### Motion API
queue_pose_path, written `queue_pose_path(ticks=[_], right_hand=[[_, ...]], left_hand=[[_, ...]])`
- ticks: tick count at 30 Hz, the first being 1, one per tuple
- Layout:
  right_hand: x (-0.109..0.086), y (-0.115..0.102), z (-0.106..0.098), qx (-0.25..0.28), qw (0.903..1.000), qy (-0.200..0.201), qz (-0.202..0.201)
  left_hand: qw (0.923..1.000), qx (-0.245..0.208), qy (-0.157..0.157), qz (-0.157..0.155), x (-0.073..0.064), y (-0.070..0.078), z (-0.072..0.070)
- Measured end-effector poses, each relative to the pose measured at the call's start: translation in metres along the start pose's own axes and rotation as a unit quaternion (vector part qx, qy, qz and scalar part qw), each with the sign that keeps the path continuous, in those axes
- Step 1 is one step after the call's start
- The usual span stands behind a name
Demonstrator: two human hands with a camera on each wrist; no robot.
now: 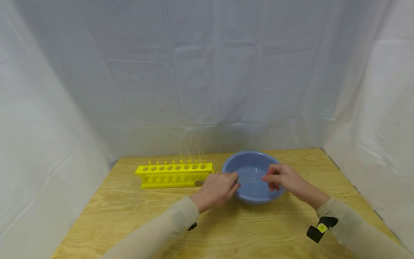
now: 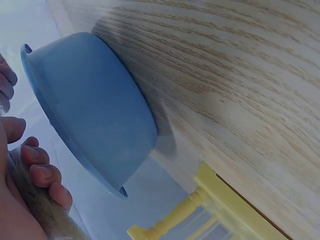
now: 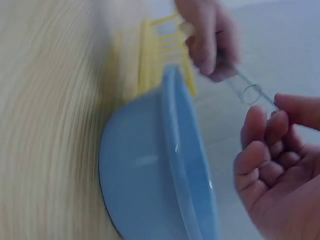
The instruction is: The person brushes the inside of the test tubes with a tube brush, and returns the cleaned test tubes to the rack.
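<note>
My left hand grips a clear glass test tube held roughly level at the blue basin's near left rim. Inside it sits a test tube brush, its grey-brown bristles showing past the curled fingers in the left wrist view. Over the basin, my right hand pinches the brush's thin twisted wire between thumb and forefinger, beyond the tube's round mouth. The blue basin stands on the table under both hands. Most of the tube is hidden by the left hand.
Left of the basin stands a yellow test tube rack with a row of holes and pegs. Several clear tubes rise at its right end. The wooden table is enclosed by white sheeting behind and at both sides.
</note>
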State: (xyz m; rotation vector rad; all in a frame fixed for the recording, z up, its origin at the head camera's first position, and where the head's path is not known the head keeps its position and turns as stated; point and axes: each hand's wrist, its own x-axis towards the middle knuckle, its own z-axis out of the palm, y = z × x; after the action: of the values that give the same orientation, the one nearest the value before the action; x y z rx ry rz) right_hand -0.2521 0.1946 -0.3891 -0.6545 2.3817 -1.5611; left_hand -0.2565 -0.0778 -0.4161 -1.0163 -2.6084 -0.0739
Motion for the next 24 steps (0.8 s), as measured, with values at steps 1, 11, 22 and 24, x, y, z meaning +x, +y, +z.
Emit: queue_pose_path(ticks=[1, 11, 22, 24], right_hand=[[0.001, -0.001, -0.001, 0.037, 0.999, -0.004, 0.023], [0.005, 0.005, 0.003, 0.104, 0.992, -0.013, 0.07], [0.004, 0.018, 0.012, -0.385, 0.8484, 0.145, -0.333], [0.005, 0.018, 0.011, -0.417, 0.8161, 0.145, -0.373]], left_hand=[[1.0, 0.002, 0.002, 0.003, 0.0, 0.0, 0.0], [1.0, 0.001, 0.002, 0.003, 0.0, 0.001, 0.002], [0.9954, -0.082, -0.036, -0.033, -0.004, -0.007, 0.001], [0.9954, -0.084, -0.035, -0.029, -0.004, -0.007, 0.001]])
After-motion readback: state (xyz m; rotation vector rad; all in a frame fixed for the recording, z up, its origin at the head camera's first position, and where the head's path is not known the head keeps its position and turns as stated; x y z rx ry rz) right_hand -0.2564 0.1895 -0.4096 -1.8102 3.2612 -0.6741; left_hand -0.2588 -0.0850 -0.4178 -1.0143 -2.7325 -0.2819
